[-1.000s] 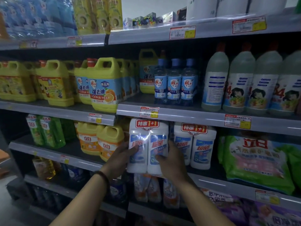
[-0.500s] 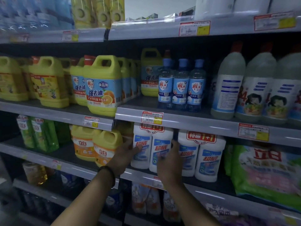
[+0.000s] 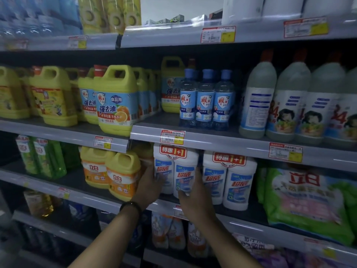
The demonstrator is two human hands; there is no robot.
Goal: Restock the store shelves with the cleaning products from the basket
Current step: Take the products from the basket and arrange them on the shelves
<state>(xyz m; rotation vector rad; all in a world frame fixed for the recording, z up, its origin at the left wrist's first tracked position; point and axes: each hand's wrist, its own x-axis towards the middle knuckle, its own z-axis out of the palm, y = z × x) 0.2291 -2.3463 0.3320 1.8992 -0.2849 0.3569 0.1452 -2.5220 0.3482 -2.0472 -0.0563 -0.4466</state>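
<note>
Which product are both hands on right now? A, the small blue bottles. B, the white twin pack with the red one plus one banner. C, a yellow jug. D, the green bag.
B: the left hand and the right hand grip the white twin pack from either side.
</note>
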